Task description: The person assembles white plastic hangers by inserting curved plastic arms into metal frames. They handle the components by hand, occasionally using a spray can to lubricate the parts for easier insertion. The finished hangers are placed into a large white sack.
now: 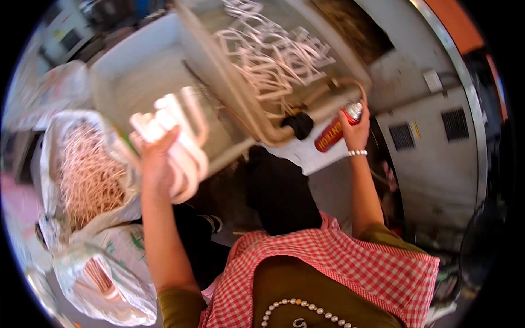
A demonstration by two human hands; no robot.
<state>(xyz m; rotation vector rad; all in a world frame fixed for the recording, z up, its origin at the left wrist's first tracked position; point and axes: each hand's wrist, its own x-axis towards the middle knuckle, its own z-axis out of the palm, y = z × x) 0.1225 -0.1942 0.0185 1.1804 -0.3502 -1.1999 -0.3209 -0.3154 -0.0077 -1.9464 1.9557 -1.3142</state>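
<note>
My left hand point(158, 158) is closed around a bundle of pale, U-bent tubes point(186, 139), held up in front of the left tub; the bundle is overexposed and slightly blurred. On the right, my right hand point(356, 128) grips a red spray can point(332, 134) with a silver top, tilted, its cap end toward my fingers. Many similar bent tubes point(273, 60) lie heaped in the right-hand tub, beyond both hands. A black cloth-like piece point(298, 125) hangs at that tub's near edge, left of the can.
Two pale plastic tubs stand ahead, the left tub point(136, 46) beside the right one. At left, a white woven sack point(52, 158) holds thin pinkish rods point(90, 169); a plastic bag point(134, 292) with more rods lies nearer. Grey cabinets point(426, 131) with vents stand at right.
</note>
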